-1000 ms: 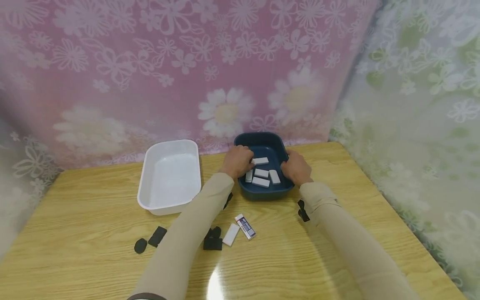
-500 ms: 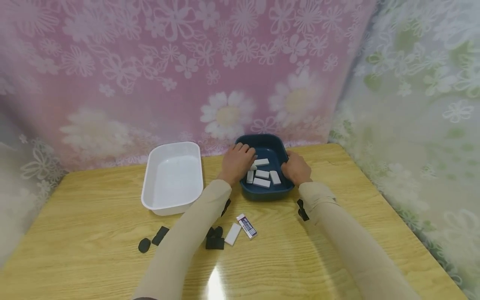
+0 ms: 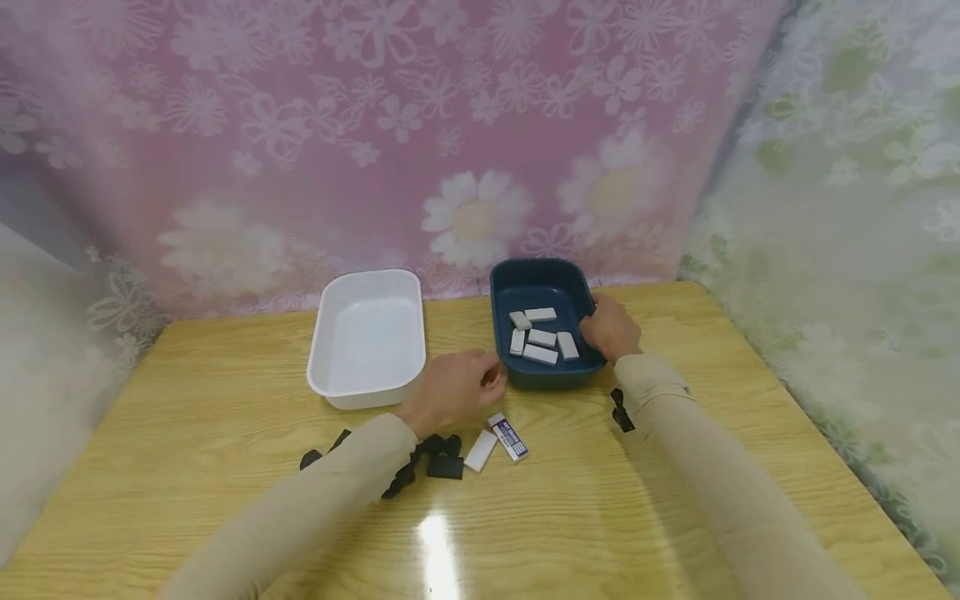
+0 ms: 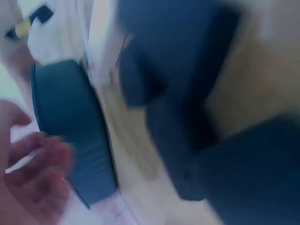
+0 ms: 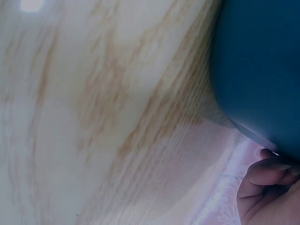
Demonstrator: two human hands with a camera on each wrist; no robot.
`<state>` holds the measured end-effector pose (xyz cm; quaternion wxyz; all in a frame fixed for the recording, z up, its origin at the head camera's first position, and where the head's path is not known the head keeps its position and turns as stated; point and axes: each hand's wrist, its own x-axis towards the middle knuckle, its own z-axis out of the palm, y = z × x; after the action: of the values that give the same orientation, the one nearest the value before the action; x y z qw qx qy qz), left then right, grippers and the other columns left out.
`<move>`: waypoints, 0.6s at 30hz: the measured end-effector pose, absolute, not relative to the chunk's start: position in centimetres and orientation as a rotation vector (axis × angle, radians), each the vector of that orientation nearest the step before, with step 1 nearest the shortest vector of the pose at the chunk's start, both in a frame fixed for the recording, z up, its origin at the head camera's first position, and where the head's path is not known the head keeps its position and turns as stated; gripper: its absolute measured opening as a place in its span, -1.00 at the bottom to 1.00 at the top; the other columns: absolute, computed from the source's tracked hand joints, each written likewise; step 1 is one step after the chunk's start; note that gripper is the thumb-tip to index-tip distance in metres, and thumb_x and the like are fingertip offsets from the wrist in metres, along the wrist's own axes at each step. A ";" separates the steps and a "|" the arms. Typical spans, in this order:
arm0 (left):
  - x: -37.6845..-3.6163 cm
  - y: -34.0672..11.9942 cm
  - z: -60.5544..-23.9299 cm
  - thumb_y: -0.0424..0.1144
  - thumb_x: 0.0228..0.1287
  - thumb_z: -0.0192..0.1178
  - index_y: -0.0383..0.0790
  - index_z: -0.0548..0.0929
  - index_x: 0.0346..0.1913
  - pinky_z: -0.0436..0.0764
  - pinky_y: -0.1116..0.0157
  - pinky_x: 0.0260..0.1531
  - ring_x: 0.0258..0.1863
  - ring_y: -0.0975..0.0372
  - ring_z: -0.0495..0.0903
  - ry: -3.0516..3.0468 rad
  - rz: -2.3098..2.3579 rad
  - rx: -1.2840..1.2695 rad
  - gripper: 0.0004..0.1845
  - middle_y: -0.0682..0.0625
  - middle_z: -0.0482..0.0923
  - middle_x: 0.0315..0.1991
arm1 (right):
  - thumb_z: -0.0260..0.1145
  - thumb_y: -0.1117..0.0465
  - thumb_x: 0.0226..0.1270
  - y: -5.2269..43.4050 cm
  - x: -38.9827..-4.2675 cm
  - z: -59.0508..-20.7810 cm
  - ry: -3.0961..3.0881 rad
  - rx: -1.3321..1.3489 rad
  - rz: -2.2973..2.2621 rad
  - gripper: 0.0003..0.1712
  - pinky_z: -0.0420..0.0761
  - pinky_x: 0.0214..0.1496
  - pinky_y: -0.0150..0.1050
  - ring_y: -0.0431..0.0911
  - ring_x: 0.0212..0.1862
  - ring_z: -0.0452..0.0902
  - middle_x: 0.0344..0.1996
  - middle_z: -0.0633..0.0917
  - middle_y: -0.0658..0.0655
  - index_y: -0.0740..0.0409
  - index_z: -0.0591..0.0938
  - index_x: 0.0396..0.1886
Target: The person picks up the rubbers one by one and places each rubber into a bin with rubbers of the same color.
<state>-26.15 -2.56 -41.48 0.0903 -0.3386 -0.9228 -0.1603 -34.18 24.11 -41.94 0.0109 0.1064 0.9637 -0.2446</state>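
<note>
Tabletop workspace, type of room uncertain: wood-grain table [image 3: 570,525] below the grip of my right hand [image 3: 612,328], pink floral cloth [image 3: 375,192] beyond it, pale floral cloth [image 3: 840,292] to its right.

Table [image 3: 600,517] with hanging cloth [image 3: 360,158] behind its far edge. Near that edge, left tray [image 3: 367,337] stands left of right tray [image 3: 551,380], a gap between. Six erasers [image 3: 540,355] lie in the right tray, mostly toward its front. Right hand [image 3: 611,327] is at the right tray's right rim; left hand [image 3: 453,387] is by its front-left corner. Before that corner lie a sleeved eraser [image 3: 509,437], a bare eraser [image 3: 481,451] just to its left, and, farther left, a flat piece [image 3: 445,467].
</note>
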 end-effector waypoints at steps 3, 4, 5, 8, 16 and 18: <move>-24.2 -2.8 -42.0 0.16 0.20 0.17 -0.05 0.57 -0.23 0.48 0.30 -0.53 -0.47 0.30 0.49 -2.878 -0.382 -1.049 -0.65 0.11 0.54 -0.33 | -0.01 0.26 0.25 24.1 -34.2 -42.1 3.002 0.330 -0.761 -0.33 0.41 0.04 0.25 0.25 0.10 0.46 0.19 0.48 0.35 0.21 0.28 0.41; -23.7 -2.7 -42.1 0.23 0.16 0.18 -0.07 0.57 -0.15 0.51 0.29 -0.49 -0.40 0.29 0.51 -2.906 -0.333 -1.064 -0.56 0.10 0.54 -0.26 | -0.01 0.27 0.25 24.2 -34.3 -42.1 3.002 0.330 -0.759 -0.33 0.40 0.04 0.25 0.26 0.11 0.45 0.19 0.48 0.35 0.21 0.27 0.41; -23.2 -2.6 -42.1 0.30 0.13 0.17 -0.07 0.57 -0.09 0.53 0.28 -0.44 -0.34 0.28 0.51 -2.932 -0.285 -1.067 -0.47 0.09 0.54 -0.21 | -0.01 0.26 0.25 24.2 -34.3 -42.1 3.004 0.330 -0.757 -0.33 0.40 0.04 0.25 0.25 0.11 0.45 0.19 0.48 0.35 0.20 0.27 0.41; -21.8 -2.0 -42.2 0.41 0.06 0.15 -0.08 0.56 0.03 0.56 0.25 -0.33 -0.20 0.23 0.52 -2.969 -0.167 -1.062 -0.30 0.05 0.52 -0.10 | -0.01 0.26 0.26 24.3 -34.4 -42.2 3.003 0.321 -0.757 -0.33 0.39 0.06 0.26 0.25 0.14 0.43 0.20 0.47 0.34 0.20 0.27 0.41; -20.3 -0.6 -42.6 0.31 0.09 0.19 -0.10 0.55 0.06 0.53 0.21 -0.30 -0.24 0.19 0.49 -2.968 -0.102 -1.014 -0.36 0.01 0.50 -0.18 | -0.01 0.25 0.26 24.4 -34.3 -41.9 2.997 0.309 -0.760 -0.35 0.38 0.06 0.26 0.25 0.13 0.44 0.18 0.49 0.35 0.22 0.29 0.39; -20.2 -0.6 -42.7 0.28 0.11 0.21 -0.11 0.55 0.06 0.52 0.22 -0.30 -0.26 0.19 0.48 -2.957 -0.113 -1.016 -0.38 0.00 0.50 -0.20 | -0.01 0.24 0.26 24.3 -34.3 -41.8 2.989 0.304 -0.753 -0.35 0.38 0.05 0.26 0.24 0.13 0.44 0.17 0.49 0.35 0.22 0.29 0.39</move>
<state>-20.20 -0.59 -42.72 0.0063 -0.3246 -0.9451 -0.0360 -34.26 24.32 -41.83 0.0220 0.0983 0.9648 -0.2431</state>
